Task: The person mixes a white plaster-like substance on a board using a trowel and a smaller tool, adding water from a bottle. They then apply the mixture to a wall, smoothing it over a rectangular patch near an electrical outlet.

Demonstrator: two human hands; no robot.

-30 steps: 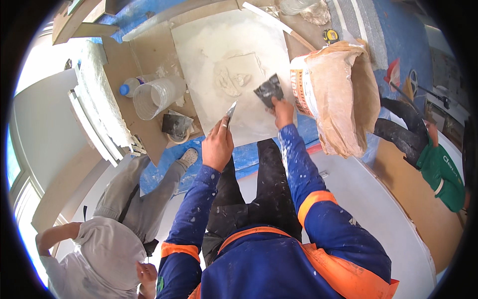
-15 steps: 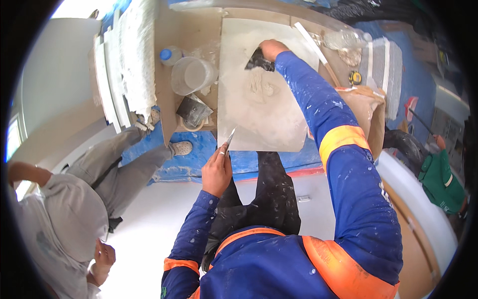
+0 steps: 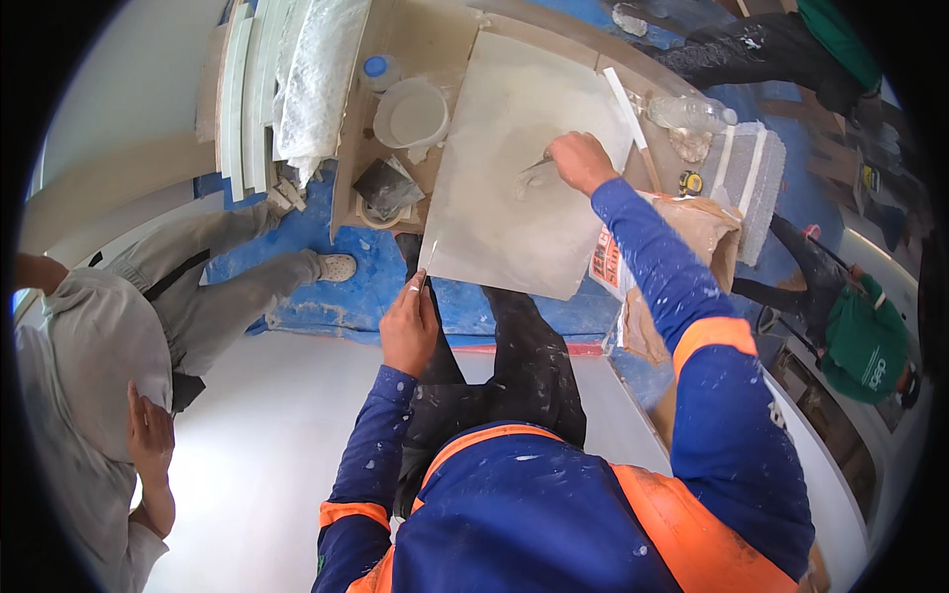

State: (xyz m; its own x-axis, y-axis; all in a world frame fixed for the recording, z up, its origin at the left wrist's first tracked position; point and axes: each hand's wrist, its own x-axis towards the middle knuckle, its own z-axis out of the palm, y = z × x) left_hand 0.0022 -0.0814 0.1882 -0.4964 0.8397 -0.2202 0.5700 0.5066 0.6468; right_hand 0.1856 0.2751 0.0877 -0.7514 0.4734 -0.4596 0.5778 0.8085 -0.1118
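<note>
My right hand (image 3: 583,163) grips a dark scraper (image 3: 537,173) tilted into pale putty (image 3: 534,188) in the middle of a large whitish board (image 3: 494,89). My left hand (image 3: 407,334) holds a slim metal putty knife (image 3: 431,259) upright at the board's near left edge. Left of the board, in a cardboard tray (image 3: 348,198), are a translucent tub (image 3: 410,114), a blue-capped bottle (image 3: 384,77) and dark square blades (image 3: 386,186). A torn paper sack (image 3: 712,227) lies under my right forearm, beside a stick (image 3: 623,109) and a yellow tape measure (image 3: 690,184).
White strips and wrapped panels (image 3: 242,99) lean left of the tray. A person in grey (image 3: 99,376) sits close on my left. A person in green (image 3: 850,336) is at right, another's dark-clad legs (image 3: 751,49) at top right. A plastic bottle (image 3: 692,114) lies right of the stick.
My right hand has moved down from the board's upper part, turning the scraper edge-on into the putty. My left hand still holds its knife. The view has shifted, showing more legs at top right.
</note>
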